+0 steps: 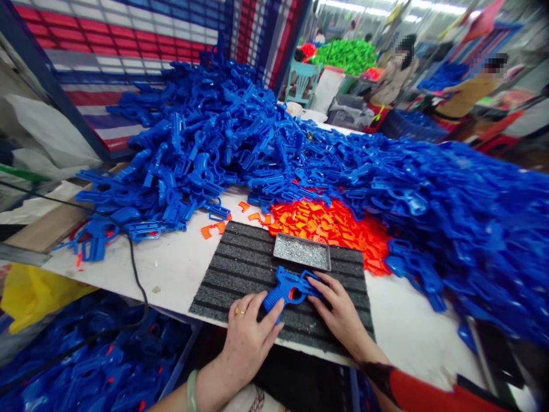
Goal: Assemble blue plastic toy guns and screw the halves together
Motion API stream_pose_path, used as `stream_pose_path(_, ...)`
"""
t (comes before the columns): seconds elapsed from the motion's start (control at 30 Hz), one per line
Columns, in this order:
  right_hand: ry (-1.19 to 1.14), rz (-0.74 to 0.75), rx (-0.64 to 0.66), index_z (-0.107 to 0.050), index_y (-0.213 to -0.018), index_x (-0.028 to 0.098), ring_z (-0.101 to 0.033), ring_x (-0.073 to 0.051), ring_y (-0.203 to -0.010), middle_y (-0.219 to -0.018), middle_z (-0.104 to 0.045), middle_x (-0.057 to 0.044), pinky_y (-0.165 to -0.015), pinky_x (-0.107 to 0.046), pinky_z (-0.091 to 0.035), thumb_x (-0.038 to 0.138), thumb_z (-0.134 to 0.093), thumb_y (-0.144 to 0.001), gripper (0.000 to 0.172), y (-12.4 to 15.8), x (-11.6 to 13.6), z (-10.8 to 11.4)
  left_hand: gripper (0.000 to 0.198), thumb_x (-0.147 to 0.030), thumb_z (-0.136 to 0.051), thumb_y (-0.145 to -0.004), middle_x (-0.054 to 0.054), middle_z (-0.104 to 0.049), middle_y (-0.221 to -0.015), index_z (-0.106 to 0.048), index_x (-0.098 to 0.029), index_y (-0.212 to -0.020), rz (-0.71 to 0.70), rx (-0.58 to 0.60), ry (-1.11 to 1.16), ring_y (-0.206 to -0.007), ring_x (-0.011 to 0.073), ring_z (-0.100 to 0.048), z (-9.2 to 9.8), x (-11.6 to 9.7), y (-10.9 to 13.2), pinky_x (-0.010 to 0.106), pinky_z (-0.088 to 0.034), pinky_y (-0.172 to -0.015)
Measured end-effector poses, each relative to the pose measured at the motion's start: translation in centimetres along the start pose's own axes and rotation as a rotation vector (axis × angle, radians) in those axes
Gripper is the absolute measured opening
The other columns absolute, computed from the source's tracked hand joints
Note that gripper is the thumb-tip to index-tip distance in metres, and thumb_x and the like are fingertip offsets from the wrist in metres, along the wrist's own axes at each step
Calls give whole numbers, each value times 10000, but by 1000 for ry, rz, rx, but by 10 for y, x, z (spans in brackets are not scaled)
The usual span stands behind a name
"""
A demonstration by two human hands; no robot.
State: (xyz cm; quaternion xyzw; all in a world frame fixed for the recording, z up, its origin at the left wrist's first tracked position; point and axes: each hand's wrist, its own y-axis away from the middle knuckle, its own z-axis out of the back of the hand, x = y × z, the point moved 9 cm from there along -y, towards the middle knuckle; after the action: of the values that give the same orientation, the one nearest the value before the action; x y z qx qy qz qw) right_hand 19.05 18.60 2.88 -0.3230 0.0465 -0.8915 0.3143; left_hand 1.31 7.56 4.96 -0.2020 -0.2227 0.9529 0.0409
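Observation:
A blue plastic toy gun shell (288, 289) with an orange trigger lies on a dark ribbed mat (240, 269) at the table's near edge. My left hand (247, 335), with a ring on one finger, rests on the mat and touches the shell's grip with its fingertips. My right hand (341, 312) presses its fingers on the shell's barrel end. A small metal tray of screws (302, 252) sits on the mat just beyond the shell.
A huge heap of blue gun shells (266, 137) covers the white table (171, 263). Orange trigger pieces (330, 223) lie piled behind the tray. A black cable (135, 269) hangs over the left edge. More blue parts (98, 366) lie below. Other people work at back right.

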Motion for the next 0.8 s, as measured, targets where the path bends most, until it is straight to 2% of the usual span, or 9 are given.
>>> stream_pose_path(0.4,-12,8,-39,-580,-1284,319,-552,-251,-1204,-1307,-582,-81,-1014,-480,-493,288,-569,-917,369,0,2,4,329,-356,-532,-940,95,-612,-1216,-624,-311,-1253,-47,2,-33,-1073,261,-532,7,-5,-3,410,-372,-913)
stream_pose_path(0.63,-16,-38,-13,-586,-1273,306,-555,-249,-1202,-1316,-568,-88,-1016,-477,-494,304,-562,-922,352,2,-3,1,325,-353,-551,-931,91,-603,-1230,-625,-327,-1246,-18,0,14,-1094,266,-520,2,-2,-1,431,-359,-935)
stream_pose_path(0.8,19,-6,-28,-591,-1270,296,-561,-247,-1171,-1271,-578,-93,-997,-457,-504,305,-579,-911,360,-1,0,5,334,-366,-560,-926,87,-613,-1212,-619,-341,-1253,-2,-6,7,-1080,270,-526,0,-1,1,445,-356,-934)
